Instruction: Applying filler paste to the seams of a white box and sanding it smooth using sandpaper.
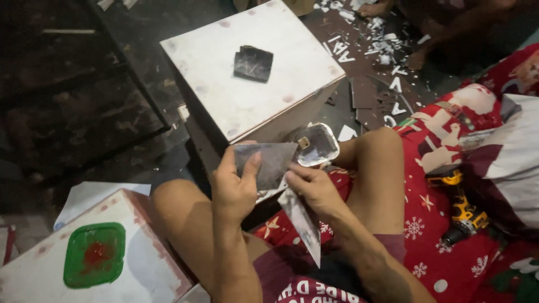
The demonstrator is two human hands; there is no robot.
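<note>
In the head view, near the centre of the frame, the left hand (236, 188) grips a dark grey rectangular sheet (269, 163), thumb pressed on its face and fingers curled behind its left edge, holding it tilted above the knees. Just to the right, the right hand (314, 188) pinches the sheet's lower right corner, and a pale, pointed strip of backing film (303, 224) hangs down from that pinch toward the lap. Behind the sheet, at centre right, lies a clear plastic tray (320, 143) with a small tan square on its rim. Above it, in the upper middle of the frame, stands a white painted box (224, 84) with a dark square patch (253, 63) lying on its top. In the lower left sits a second white box (140, 264) marked with a green rounded square (94, 255) that has a red blotch at its middle; a white paper (84, 196) sticks out behind it. At right, a yellow and black cordless drill (461, 210) lies on a red blanket with white snowflake patterns (438, 264). In the upper right, cut white letters and scraps (382, 45) are scattered on a dark floor beside another person's bare foot (416, 59).
</note>
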